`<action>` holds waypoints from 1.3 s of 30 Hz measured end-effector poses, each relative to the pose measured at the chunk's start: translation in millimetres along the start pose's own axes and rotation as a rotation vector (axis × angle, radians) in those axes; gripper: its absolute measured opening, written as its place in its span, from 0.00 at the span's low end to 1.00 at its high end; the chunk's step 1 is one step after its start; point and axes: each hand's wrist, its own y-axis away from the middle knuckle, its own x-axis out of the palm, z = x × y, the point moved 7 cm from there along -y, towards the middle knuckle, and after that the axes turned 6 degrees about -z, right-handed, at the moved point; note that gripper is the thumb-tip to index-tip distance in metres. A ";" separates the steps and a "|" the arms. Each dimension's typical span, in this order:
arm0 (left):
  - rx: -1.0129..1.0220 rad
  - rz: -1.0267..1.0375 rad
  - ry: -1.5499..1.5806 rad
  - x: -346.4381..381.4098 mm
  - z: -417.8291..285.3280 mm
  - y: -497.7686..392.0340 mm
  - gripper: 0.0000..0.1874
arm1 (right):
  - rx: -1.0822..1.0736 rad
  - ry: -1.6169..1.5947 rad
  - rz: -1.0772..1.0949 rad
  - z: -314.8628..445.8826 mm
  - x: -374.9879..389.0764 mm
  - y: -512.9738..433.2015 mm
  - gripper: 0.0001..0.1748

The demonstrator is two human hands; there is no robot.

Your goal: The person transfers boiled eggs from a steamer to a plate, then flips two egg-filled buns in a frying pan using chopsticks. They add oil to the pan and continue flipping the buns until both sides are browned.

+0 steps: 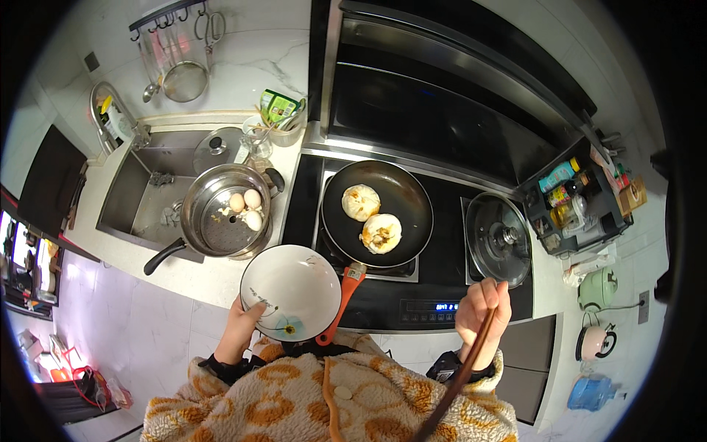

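Note:
My left hand (241, 330) holds the rim of a white bowl (293, 287) with a blue flower print, its thumb on the inner wall. The bowl is at the counter's front edge, just left of the frying pan's orange handle (343, 304). Two steamed buns (381, 234), browned in places, lie in the black frying pan (403, 204) on the cooktop. My right hand (483, 312) is closed around brown chopsticks (458, 375) near the cooktop's front right, below a glass lid (489, 251). The chopsticks slant down towards my jacket.
Left of the pan, a steel steamer pot (204, 221) holds several eggs (252, 199). Behind it are a sink (124, 190) and another glass lid (212, 160). A utensil holder (286, 135) stands by the wall. On the right is a rack (577, 232) of bottles.

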 end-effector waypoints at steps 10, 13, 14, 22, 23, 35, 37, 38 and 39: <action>-0.009 -0.001 0.015 -1.4 -0.3 2.6 0.17 | 0.153 -0.086 0.207 -27.9 19.8 12.1 0.20; -0.017 0.001 0.018 -3.2 -0.4 2.4 0.17 | -0.132 0.011 -0.086 -2.7 -30.3 -4.5 0.19; -0.008 0.011 0.037 -2.8 -0.6 2.4 0.17 | -0.258 0.179 -0.314 5.1 -54.6 -6.9 0.17; -0.013 -0.004 0.005 -8.0 3.6 1.0 0.17 | -0.604 1.055 -0.541 -2.2 -90.4 3.8 0.13; 0.009 0.013 0.022 -7.4 2.3 1.3 0.17 | -0.625 1.033 -0.562 -1.3 -93.6 5.3 0.13; 0.006 -0.006 0.013 -9.5 3.6 2.5 0.18 | -0.695 1.058 -0.669 8.2 -110.3 8.7 0.10; -0.013 -0.011 0.001 -10.5 4.0 3.5 0.18 | -0.709 1.022 -0.660 12.8 -107.4 11.1 0.11; -0.009 -0.006 0.008 -9.9 3.7 4.1 0.18 | -0.685 1.072 -0.632 11.8 -103.8 8.9 0.11; -0.018 -0.010 0.001 -10.0 4.2 4.2 0.18 | -0.621 1.066 -0.623 8.7 -103.5 4.8 0.11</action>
